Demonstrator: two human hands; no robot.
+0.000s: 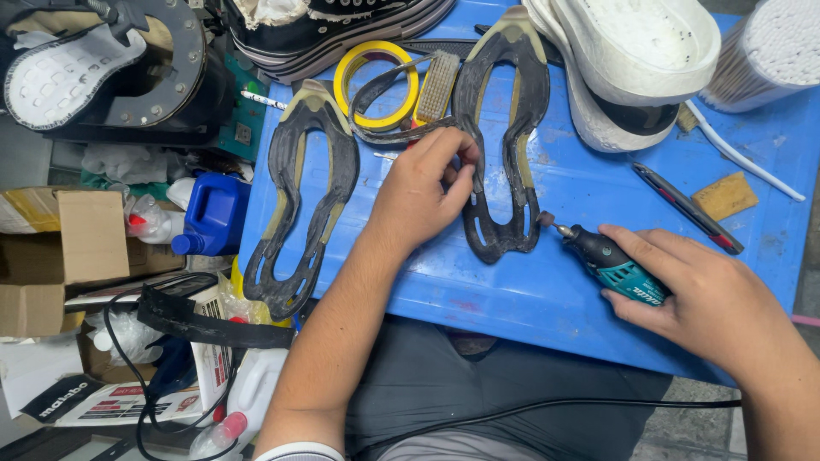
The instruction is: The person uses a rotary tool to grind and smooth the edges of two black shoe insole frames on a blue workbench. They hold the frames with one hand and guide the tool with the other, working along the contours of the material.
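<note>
1. Left hand [421, 192] is what I am watching first: its fingers are pinching together on the inner edge of the right-hand black outsole [500, 128], pressing it flat to the blue table [547, 290].
2. I am judging that outsole as light, thin and floppy rubber, best gripped at a rim strip near the cut-outs.
3. Right hand [709, 299] is wrapping closed around the teal rotary tool [606, 260], its tip touching the sole's lower end.
4. I am seeing a second outsole [303, 201] lying left, beside a yellow tape roll [376, 81] and a brush [436, 85].
5. White soles [632, 60] are sitting at the far right; cardboard boxes [60, 248] and a blue jug [209, 213] are crowding the floor left.
</note>
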